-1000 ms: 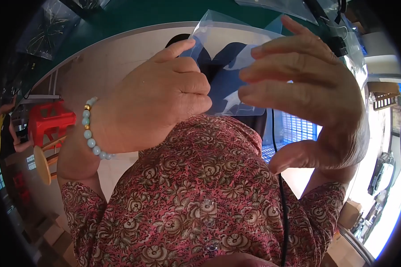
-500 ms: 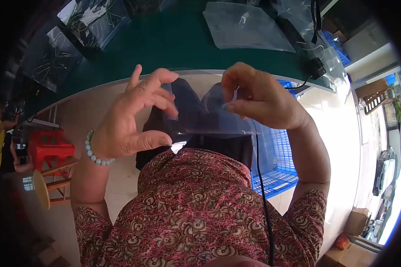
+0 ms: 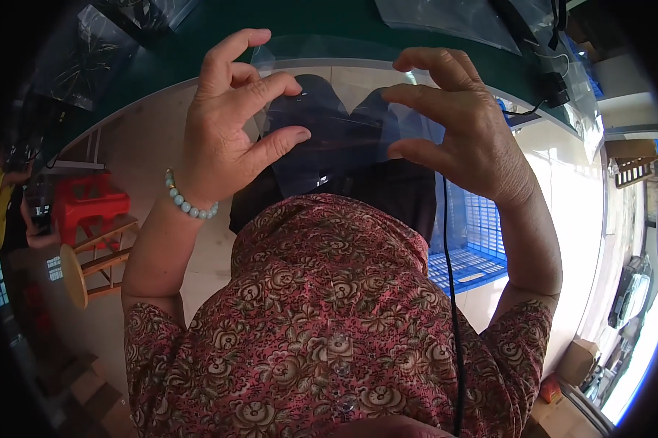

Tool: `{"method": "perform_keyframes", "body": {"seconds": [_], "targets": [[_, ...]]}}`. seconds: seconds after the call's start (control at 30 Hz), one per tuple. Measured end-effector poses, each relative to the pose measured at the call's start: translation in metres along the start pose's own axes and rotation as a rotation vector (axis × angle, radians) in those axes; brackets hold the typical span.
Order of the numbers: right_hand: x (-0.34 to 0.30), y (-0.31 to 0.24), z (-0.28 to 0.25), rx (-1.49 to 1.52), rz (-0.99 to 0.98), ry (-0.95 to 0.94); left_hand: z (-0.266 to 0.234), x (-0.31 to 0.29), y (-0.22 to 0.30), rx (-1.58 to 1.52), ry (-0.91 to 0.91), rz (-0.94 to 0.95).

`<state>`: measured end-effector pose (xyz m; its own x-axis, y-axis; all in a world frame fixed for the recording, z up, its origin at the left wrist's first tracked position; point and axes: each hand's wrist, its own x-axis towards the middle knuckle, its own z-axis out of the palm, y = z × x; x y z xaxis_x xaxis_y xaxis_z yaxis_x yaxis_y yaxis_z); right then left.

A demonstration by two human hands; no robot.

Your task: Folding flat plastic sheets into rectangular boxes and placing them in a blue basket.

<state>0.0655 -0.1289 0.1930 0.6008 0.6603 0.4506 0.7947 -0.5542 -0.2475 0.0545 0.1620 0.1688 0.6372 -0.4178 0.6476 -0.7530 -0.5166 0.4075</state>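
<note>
A clear plastic sheet [image 3: 347, 131], with faint fold lines and glints, spans the space between my hands above my lap. My left hand [image 3: 230, 120], wearing a pale beaded bracelet, holds its left side with thumb and index finger spaced apart and the other fingers raised. My right hand [image 3: 471, 120] curves round the right side, its thumb and bent fingers at the plastic. The sheet is so transparent that its outline and exact contact with the fingertips are hard to make out.
A green table [image 3: 219, 44] lies beyond my hands, with flat clear plastic [image 3: 446, 22] and a black plug with a cable [image 3: 555, 89] on it. A blue crate [image 3: 482, 233] stands below right. At left are a red stool [image 3: 88, 204] and a wooden stool [image 3: 77, 274].
Both hands have moved up and away from my body with the clear sheet. My right hand has gone from a closed pinch to a wider curve, and its fingers have spread.
</note>
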Motion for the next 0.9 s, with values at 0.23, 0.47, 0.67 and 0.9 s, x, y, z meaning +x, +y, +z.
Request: {"method": "perform_keyframes", "body": {"seconds": [0.23, 0.47, 0.67, 0.9], "targets": [[-0.004, -0.007, 0.012, 0.116, -0.034, -0.04, -0.003, -0.008, -0.004, 0.159, -0.085, 0.106], [0.004, -0.004, 0.017, 0.229, -0.108, -0.073, -0.01, -0.003, 0.015, 0.401, -0.154, 0.206], [0.004, -0.009, 0.013, 0.127, -0.033, -0.127, -0.003, 0.001, 0.006, 0.271, -0.159, 0.184], [0.002, -0.01, 0.004, 0.101, 0.076, -0.123, -0.01, 0.011, 0.011, 0.226, -0.218, 0.122]]}}
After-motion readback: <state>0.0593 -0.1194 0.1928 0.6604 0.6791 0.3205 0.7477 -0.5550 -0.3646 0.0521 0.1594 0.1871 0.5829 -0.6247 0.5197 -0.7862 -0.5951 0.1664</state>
